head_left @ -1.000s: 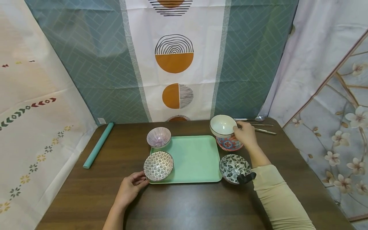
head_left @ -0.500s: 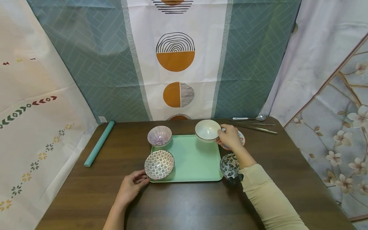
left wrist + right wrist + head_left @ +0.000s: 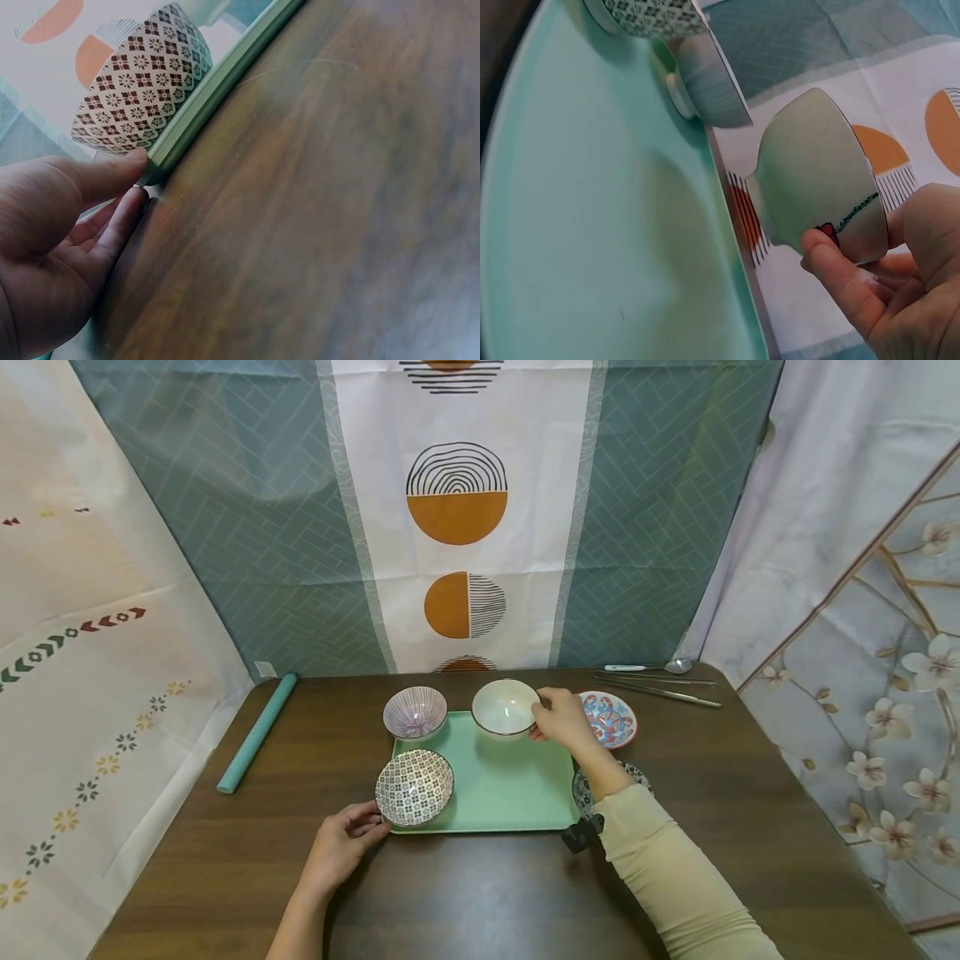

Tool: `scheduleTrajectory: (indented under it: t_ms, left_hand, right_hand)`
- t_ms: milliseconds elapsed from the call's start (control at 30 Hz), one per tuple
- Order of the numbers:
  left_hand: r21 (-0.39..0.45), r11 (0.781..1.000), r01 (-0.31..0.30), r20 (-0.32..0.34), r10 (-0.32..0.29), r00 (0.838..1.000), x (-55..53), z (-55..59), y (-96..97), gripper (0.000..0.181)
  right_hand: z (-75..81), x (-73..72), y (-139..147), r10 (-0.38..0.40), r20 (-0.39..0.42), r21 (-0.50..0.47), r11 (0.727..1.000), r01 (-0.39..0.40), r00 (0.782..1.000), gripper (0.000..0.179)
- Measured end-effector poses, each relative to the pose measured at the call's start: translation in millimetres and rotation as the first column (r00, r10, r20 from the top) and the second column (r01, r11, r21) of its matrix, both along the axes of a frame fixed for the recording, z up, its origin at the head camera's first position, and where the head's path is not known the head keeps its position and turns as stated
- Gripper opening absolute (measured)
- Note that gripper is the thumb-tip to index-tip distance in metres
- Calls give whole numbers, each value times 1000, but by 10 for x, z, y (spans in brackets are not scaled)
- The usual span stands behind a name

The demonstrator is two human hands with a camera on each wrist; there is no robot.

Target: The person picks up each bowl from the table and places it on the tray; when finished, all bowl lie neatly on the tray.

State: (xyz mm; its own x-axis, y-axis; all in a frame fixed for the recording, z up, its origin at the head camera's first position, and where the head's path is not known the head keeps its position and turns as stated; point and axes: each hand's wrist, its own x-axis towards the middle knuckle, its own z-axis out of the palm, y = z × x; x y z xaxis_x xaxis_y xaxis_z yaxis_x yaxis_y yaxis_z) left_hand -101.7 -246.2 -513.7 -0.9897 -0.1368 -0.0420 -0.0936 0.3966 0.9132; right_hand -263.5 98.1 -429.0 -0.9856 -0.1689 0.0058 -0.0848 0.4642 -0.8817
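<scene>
My right hand [image 3: 561, 718] pinches the rim of a white bowl [image 3: 504, 708] with a dark edge, holding it above the far part of a mint-green tray [image 3: 517, 785]. In the right wrist view the thumb presses the white bowl's outer wall [image 3: 810, 165], beside a small painted red and green mark. My left hand [image 3: 347, 850] pinches the tray's near left corner [image 3: 159, 161] between thumb and fingers. Close to that thumb, a brown-patterned bowl [image 3: 414, 788] stands on the tray's near left. A purple-striped bowl [image 3: 415, 713] sits at its far left corner.
Right of the tray stand a red-and-blue patterned dish [image 3: 611, 720] and a black leaf-patterned bowl [image 3: 637, 774], partly hidden by my right forearm. Metal chopsticks [image 3: 660, 692] and a spoon [image 3: 678, 666] lie at the back right. A teal roll [image 3: 257, 733] lies at left.
My right hand has carried the white bowl leftward from above the red-and-blue dish to over the tray. That dish is now uncovered. My left hand has stayed at the tray corner.
</scene>
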Motion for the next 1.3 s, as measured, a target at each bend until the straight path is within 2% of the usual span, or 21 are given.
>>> scheduleTrajectory:
  t_ms: [167, 300, 433, 567, 767, 867, 1167, 1300]
  left_hand:
    - [-8, 1000, 3, -3, -3, 1000, 9, 4, 2, 36]
    - [-4, 1000, 8, -5, -8, 1000, 11, 8, 10, 36]
    - [1, 1000, 9, -7, -9, 1000, 4, 6, 20, 36]
    - [0, 1000, 15, -10, -15, 1000, -10, 1, 27, 36]
    - [-2, 1000, 15, -3, -15, 1000, -20, 13, 27, 36]
    - [-1, 1000, 8, -5, -8, 1000, -18, 23, 22, 36]
    - [3, 1000, -1, -4, 1, 1000, -12, 9, 18, 35]
    - [-9, 1000, 13, -12, -13, 1000, 0, 0, 2, 36]
  right_hand:
    - [-47, 30, -149, 18, 10, 10, 1000, -18, 1000, 40]
    - [-120, 53, -263, 10, 14, 63, 998, -11, 1000, 40]
    - [-201, 82, -354, 27, 48, 126, 992, -32, 998, 43]
    - [-251, 105, -412, 57, 85, 122, 990, -67, 995, 39]
    - [-256, 122, -438, 90, 112, 116, 988, -103, 990, 25]
    - [-242, 127, -438, 110, 130, 107, 986, -124, 985, 25]
    - [-254, 134, -442, 155, 131, 165, 971, -175, 979, 20]
    - [-261, 138, -438, 169, 142, 167, 967, -192, 975, 21]
